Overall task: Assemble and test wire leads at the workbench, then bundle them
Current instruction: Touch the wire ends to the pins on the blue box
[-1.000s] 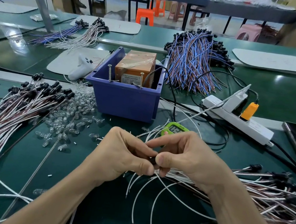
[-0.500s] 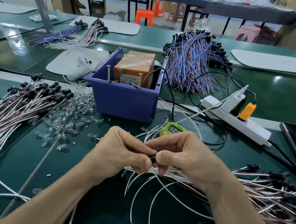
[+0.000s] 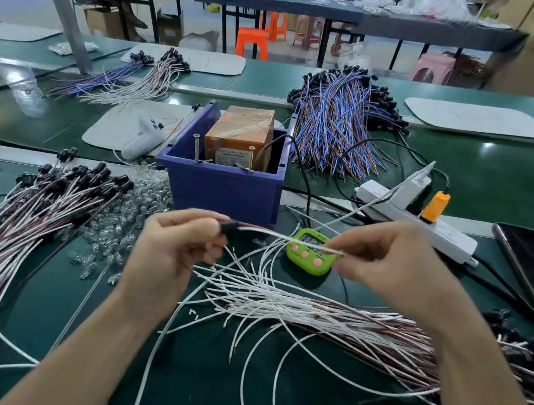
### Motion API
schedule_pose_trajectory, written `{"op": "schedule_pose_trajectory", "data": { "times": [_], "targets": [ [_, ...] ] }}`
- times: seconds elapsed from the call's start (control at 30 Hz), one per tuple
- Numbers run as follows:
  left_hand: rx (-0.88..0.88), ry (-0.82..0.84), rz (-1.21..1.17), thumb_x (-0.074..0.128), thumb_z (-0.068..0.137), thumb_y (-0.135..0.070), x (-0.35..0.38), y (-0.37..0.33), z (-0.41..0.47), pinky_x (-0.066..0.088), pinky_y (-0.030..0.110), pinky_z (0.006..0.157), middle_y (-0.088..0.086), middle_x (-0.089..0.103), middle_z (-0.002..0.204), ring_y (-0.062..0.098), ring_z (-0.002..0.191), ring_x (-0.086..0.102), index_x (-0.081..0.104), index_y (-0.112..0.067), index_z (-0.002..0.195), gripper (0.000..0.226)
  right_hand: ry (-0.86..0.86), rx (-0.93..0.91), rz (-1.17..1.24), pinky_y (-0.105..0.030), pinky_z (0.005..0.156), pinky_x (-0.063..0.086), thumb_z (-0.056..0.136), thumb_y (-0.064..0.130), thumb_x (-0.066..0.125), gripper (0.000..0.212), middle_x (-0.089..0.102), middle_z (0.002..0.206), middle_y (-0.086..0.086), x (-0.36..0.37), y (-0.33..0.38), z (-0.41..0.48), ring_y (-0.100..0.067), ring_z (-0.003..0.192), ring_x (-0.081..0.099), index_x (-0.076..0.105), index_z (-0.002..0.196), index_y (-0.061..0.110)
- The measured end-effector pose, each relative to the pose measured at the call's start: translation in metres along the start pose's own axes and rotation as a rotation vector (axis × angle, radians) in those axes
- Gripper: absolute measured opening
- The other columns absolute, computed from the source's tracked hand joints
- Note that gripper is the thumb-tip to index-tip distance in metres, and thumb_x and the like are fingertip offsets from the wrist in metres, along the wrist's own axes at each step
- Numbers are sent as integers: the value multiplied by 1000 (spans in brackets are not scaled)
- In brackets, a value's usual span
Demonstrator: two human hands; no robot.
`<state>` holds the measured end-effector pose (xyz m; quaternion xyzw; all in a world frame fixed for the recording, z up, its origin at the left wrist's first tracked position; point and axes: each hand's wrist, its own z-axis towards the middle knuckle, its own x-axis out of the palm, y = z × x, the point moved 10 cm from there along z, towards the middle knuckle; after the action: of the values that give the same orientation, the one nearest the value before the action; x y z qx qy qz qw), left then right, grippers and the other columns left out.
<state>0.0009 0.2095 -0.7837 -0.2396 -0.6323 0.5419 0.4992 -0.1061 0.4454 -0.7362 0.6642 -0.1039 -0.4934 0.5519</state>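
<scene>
Though blurry, perhaps one lead (image 3: 288, 237), left hand (image 3: 172, 247) to right hand (image 3: 398, 267)

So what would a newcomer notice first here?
Two hands at centre: the left hand pinches the black end of a white wire lead, the right hand pinches it farther along, over a green timer. Behind sits a blue bin holding an orange box, with a heap of blue-and-red leads to its right.
</scene>
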Motion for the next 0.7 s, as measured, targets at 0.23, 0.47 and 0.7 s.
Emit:
{"op": "schedule_pose_trajectory", "data": {
  "times": [0.23, 0.47, 0.7],
  "targets": [
    [-33, -62, -178, 87, 37, -27, -23, -5, -1, 31, 22, 45, 5, 51, 53, 14, 43, 42, 69, -7, 64, 38, -403, -137, -373, -12, 77, 42, 74, 24, 86, 21, 66, 93, 16, -65, 46, -21, -7, 91, 58, 78, 74, 44],
    [-91, 282, 56, 78, 46, -37, 14, -2, -11, 23, 31, 50, 10, 37, 55, 22, 55, 28, 60, -2, 58, 40, -308, -265, -371, -12, 63, 45, 75, 32, 79, 14, 70, 70, 19, -48, 93, -44, -5, 68, 65, 80, 81, 45],
    [-173, 392, 140, 77, 81, -52, 45, 18, -21, 45, 20, 51, 7, 64, 63, 13, 53, 54, 79, -6, 106, 53, 132, -173, -136, -55, 73, 59, 86, 21, 61, 32, 77, 82, 1, 15, 74, -48, -35, 78, 71, 78, 87, 48]
  ]
}}
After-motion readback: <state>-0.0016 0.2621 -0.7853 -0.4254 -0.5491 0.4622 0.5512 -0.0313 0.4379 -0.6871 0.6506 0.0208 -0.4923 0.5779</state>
